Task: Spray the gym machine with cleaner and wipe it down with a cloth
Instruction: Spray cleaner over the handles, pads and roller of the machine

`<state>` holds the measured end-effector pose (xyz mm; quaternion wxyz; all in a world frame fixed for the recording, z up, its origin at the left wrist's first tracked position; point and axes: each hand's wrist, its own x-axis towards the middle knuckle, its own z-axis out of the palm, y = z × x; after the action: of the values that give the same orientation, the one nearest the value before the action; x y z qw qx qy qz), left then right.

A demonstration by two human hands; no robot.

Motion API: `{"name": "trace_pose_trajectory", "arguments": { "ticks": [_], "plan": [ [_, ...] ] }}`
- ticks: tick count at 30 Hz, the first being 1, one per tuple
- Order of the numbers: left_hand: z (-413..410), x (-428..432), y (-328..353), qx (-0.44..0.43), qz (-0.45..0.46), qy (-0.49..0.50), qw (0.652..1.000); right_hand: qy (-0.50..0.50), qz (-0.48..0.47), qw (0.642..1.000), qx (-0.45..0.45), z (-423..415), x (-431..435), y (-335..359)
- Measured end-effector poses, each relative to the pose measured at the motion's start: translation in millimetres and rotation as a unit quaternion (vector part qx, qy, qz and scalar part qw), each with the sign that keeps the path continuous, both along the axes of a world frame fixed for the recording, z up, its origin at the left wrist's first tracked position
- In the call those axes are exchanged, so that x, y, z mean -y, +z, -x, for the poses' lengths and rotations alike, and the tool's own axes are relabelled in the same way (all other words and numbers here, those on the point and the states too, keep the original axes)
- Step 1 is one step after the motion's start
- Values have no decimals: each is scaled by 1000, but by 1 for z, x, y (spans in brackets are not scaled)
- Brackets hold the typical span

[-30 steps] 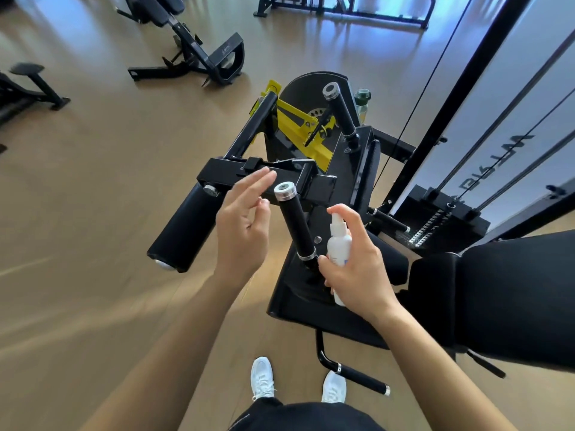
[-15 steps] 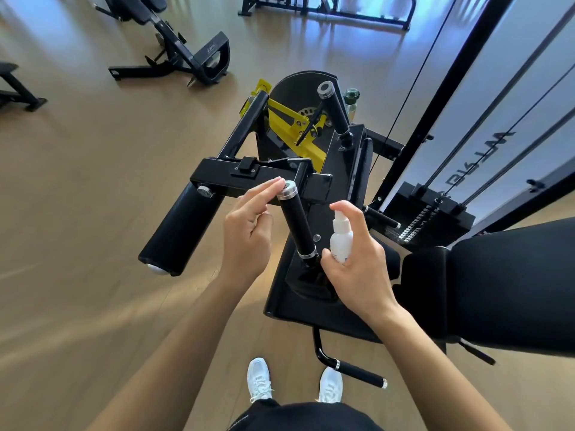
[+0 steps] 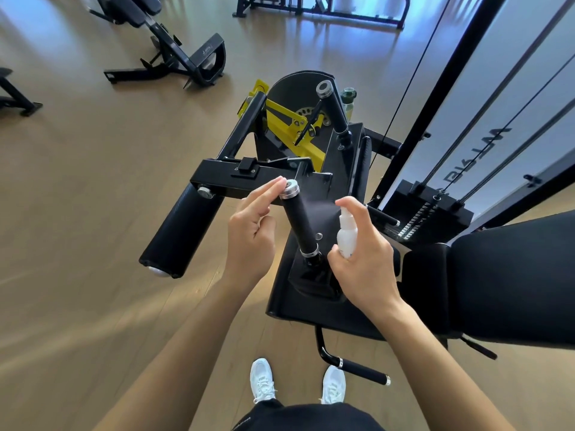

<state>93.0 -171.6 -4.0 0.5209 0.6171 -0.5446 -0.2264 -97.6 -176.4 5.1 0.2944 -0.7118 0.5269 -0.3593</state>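
White plastic spray bottle (image 3: pixel 346 235): likely light, slick; right hand (image 3: pixel 364 265) grips its body. Left hand (image 3: pixel 250 244), fingers extended, empty beside black handle (image 3: pixel 298 222).

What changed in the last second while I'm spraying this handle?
Your left hand moved right, its straight fingertips now at the metal cap of the handle. A faint mist now shows between the spray bottle and the handle. Your right hand still grips the bottle, forefinger on its pump.

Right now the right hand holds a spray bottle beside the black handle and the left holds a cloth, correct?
No cloth: the head view shows the left hand empty, straight fingers by the handle; the right hand holds the spray bottle.
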Motion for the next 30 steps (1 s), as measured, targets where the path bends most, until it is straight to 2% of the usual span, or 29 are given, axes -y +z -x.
{"name": "trace_pose_trajectory", "arguments": {
  "ticks": [9, 13, 16, 23, 30],
  "plan": [
    [2, -1, 4, 10, 14, -6, 1000, 28, -12, 1000, -1, 3, 0, -2],
    [2, -1, 4, 7, 18, -6, 1000, -1, -19, 999, 28, 3, -2, -7],
    [4, -1, 5, 3, 20, 3, 1000, 14, -29, 999, 43, 6, -1, -8],
    [7, 4, 7, -32, 21, 35, 999, 45, -65, 997, 11, 19, 4, -15],
    [4, 20, 35, -68, 22, 55, 996, 63, -120, 987, 85, 46, 31, -12]
  ]
}}
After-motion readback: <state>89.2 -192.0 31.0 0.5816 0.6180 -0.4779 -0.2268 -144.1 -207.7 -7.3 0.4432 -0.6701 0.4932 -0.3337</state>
